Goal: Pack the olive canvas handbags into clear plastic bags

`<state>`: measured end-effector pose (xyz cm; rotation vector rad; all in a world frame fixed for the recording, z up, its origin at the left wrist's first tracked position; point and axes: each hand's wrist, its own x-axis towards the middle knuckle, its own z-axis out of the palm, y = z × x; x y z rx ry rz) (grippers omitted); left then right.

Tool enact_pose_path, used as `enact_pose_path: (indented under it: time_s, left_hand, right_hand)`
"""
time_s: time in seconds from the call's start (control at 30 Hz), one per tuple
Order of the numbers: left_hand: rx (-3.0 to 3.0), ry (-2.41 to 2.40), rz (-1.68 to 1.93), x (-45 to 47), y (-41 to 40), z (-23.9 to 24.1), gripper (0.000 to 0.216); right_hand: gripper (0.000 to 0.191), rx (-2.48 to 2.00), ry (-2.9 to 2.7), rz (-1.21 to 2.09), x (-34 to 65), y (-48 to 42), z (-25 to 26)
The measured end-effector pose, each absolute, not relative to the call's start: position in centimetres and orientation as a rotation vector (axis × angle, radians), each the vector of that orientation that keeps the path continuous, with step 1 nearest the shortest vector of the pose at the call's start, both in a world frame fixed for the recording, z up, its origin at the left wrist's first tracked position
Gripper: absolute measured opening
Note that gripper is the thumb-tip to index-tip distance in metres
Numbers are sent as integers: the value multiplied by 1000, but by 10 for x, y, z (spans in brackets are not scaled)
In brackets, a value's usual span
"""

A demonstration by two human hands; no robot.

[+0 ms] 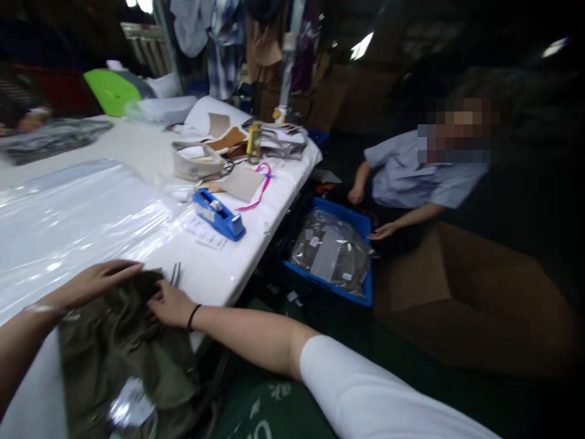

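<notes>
Both hands on the olive garment, near edge of the white table.
My left hand [98,281] and right hand [170,305] lie flat and open on the olive garment [119,347], gripping nothing; blue tape dispenser [218,214] sits farther back.

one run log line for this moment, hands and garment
left hand: flat on olive garment | right hand: on garment | table: tape dispenser

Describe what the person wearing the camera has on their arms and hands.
Both hands are bare, no gloves. The right hand has a thin black band at the wrist and a white short sleeve further up. The left hand has a thin pale bracelet at the wrist.
</notes>
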<state>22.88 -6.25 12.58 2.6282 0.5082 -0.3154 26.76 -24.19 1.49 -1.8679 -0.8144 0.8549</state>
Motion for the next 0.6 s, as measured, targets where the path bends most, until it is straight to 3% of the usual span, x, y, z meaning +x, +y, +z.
enact_pose_path:
  time_s: [0.2,0.33,0.5,0.6]
  left_hand:
    - [3056,473,-796,246,-105,144,60]
    - [3270,630,-653,245,-125,139,43]
    - [3232,849,-453,232,-128,136,47]
    - [3071,736,-406,229,-115,135,48]
  right_hand:
    - [58,-1981,-1084,657,247,-245,15]
    - [63,-1908,-1183,563,245,-250,11]
    - [64,-1882,-1215,543,249,-247,11]
    - [59,-1893,-1173,597,254,-241,12]
